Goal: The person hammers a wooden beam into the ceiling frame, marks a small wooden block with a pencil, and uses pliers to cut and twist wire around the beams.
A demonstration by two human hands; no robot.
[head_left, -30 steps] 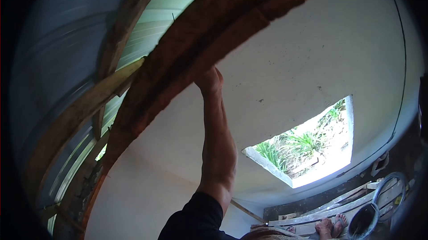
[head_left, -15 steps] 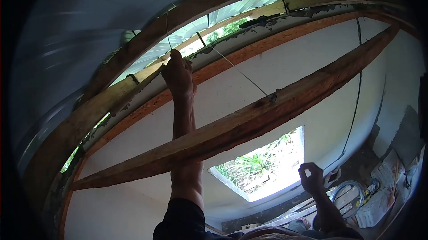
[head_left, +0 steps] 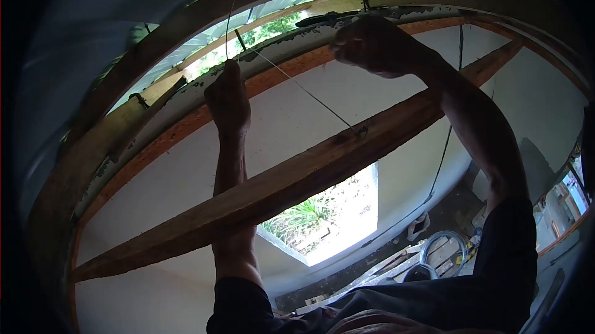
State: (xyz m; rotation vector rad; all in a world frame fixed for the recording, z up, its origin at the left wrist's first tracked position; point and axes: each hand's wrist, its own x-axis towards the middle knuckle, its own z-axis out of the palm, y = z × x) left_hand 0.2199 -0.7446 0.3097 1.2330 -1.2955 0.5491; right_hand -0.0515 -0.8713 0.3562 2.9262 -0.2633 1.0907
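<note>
My left hand [head_left: 228, 99] is raised by the top of the wall, its fingers closed on a thin wire [head_left: 228, 33]. That wire runs up to the curved-looking roof timber [head_left: 204, 14]. A second thin wire [head_left: 304, 90] slants from the wall top down to a twisted knot on the wooden beam [head_left: 297, 163], which crosses in front of my left forearm. My right hand [head_left: 372, 47] is up near the wall top with its fingers curled; whatever they hold, if anything, is hidden. Close to it, a dark tool [head_left: 325, 19] lies on the wall's edge.
Metal roofing sheets [head_left: 99, 30] slope overhead. A bright window opening [head_left: 334, 216] sits in the pale wall [head_left: 186, 148]. Below are a coil of tubing or wire [head_left: 460, 248] and wooden planks [head_left: 396, 266]. A dark cord [head_left: 445, 154] hangs down the wall at right.
My right hand has risen from low by the window to the wall top. My left hand keeps its grip on the wire. The whole view has shifted slightly.
</note>
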